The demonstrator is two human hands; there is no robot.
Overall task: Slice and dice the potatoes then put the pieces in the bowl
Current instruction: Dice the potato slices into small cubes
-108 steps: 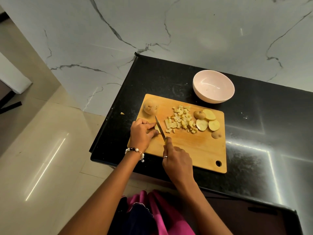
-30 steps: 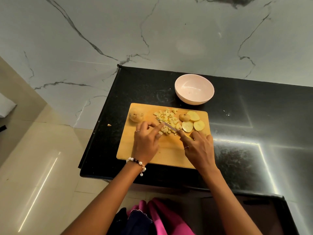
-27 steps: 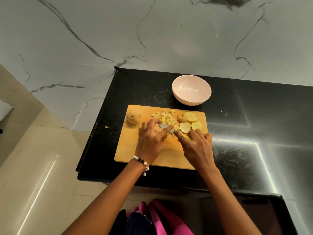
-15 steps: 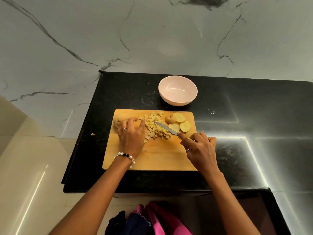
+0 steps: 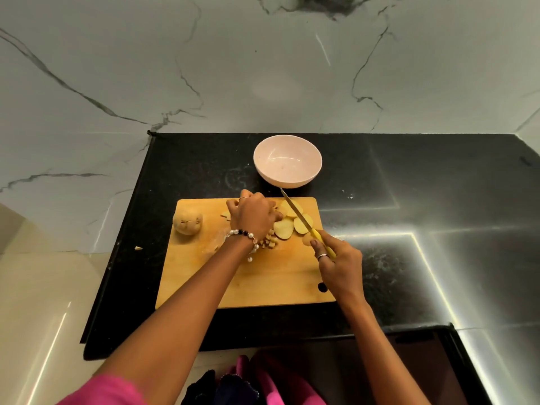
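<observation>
Dim, LED strip glare on countertop (image 5: 438, 200), wide-angle edge distortion

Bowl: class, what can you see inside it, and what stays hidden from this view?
The bowl shows only its bare pale inside; no potato pieces lie in it yet. The near inner wall is hidden behind its rim. The diced pieces are on the cutting board, partly covered by the left hand.

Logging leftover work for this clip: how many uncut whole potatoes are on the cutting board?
1. The whole potato sits at the board's far-left corner, apart from the left hand. That hand covers the diced pile, so anything under it is hidden.
</observation>
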